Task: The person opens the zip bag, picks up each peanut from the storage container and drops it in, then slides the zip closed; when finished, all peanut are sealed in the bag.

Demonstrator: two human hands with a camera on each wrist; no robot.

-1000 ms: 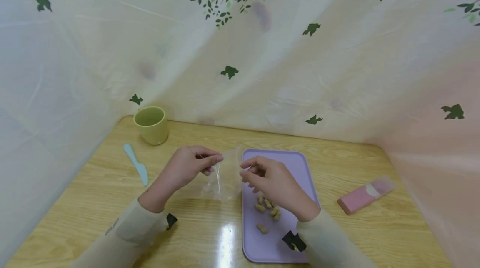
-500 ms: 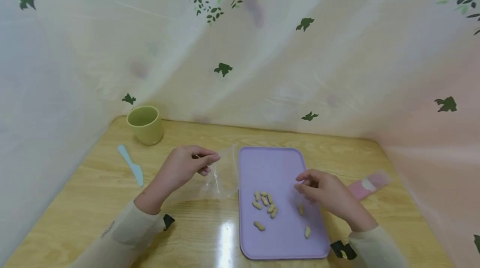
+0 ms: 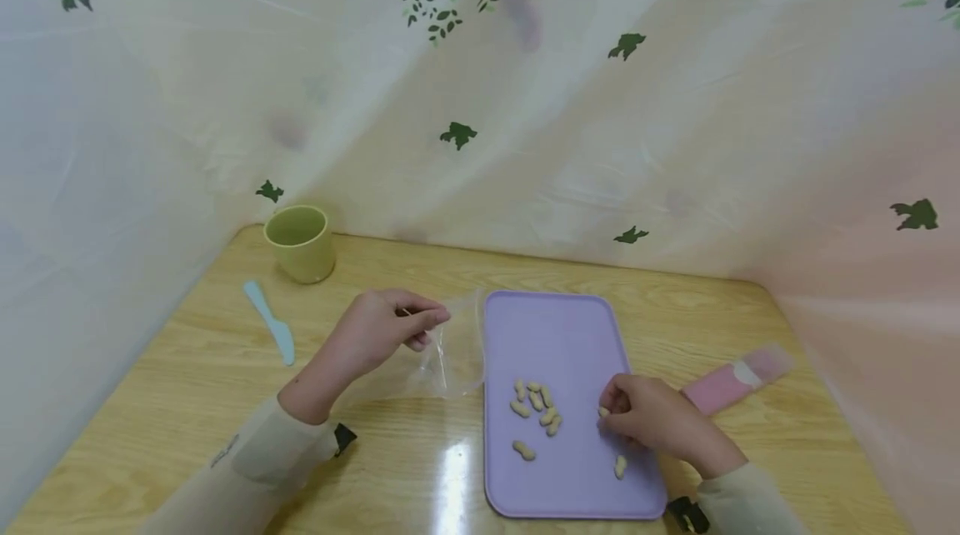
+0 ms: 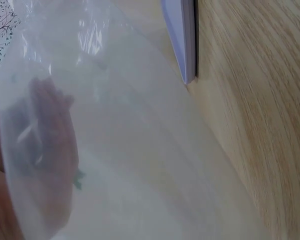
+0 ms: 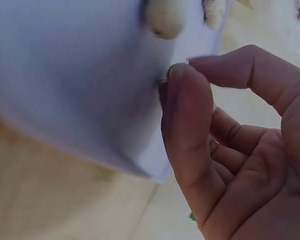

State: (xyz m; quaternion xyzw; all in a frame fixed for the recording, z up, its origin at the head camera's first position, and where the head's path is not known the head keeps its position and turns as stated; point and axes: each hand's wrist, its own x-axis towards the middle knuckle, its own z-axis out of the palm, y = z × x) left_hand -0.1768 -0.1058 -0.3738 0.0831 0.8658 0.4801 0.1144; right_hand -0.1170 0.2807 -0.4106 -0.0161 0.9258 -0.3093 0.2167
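Observation:
My left hand (image 3: 386, 322) pinches the edge of a clear plastic bag (image 3: 453, 352), which hangs beside the purple tray. In the left wrist view the bag (image 4: 140, 160) fills much of the picture, with fingers (image 4: 55, 150) showing blurred through it. On the tray (image 3: 555, 327) lie several peanuts (image 3: 519, 408), mostly grouped towards its left side. My right hand (image 3: 660, 418) is low over the tray's right edge, thumb and fingers pinching a peanut (image 3: 603, 412) that is mostly hidden. Another peanut (image 3: 620, 467) lies just below that hand.
A green cup (image 3: 302, 245) stands at the back left of the wooden table (image 3: 397, 468), with a light blue plastic knife (image 3: 270, 322) in front of it. Right of the tray lies a pink packet (image 3: 731, 381). Patterned sheeting (image 3: 525, 143) closes off the back and sides.
My right hand has left the bag, moved right and down over the tray, and closed its fingertips on a peanut. The left hand still holds the bag in about the same place.

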